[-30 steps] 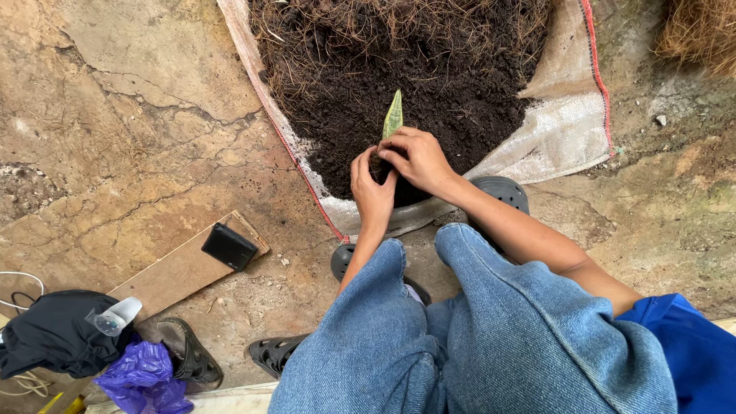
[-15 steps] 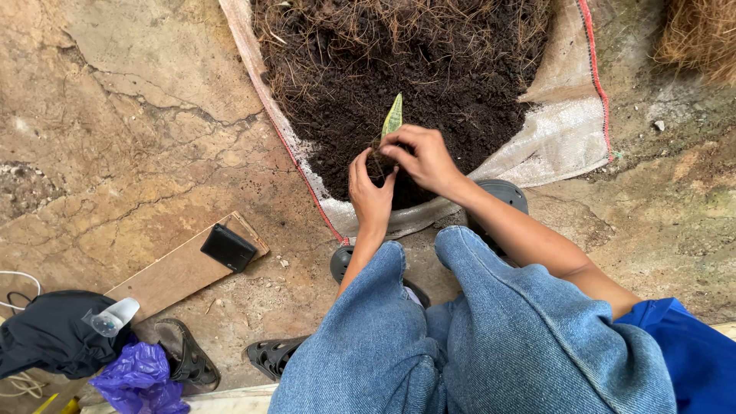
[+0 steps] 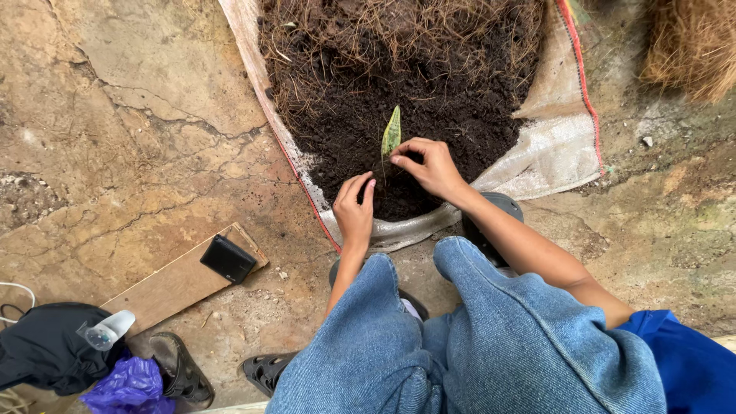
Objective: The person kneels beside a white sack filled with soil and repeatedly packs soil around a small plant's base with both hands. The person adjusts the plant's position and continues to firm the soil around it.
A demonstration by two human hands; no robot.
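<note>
A small green leaf cutting (image 3: 392, 133) stands upright in dark soil (image 3: 429, 100) heaped on a white woven sack (image 3: 552, 146). My right hand (image 3: 429, 165) pinches the cutting at its base, fingers bent around the stem. My left hand (image 3: 354, 207) cups a small dark pot or lump of soil just below and left of the cutting; what it holds is largely hidden by the hand. Both forearms reach forward over my knees in blue jeans (image 3: 491, 337).
Dry brown fibres (image 3: 690, 46) lie at the top right and over the soil's far part. On the cracked stone ground at the left are a wooden board (image 3: 172, 284) with a black wallet (image 3: 228, 258), a black bag (image 3: 42, 345), a purple bag (image 3: 126, 383) and sandals (image 3: 180, 368).
My left hand has slid a little down and left, away from the cutting. My right hand stays at the leaf's base.
</note>
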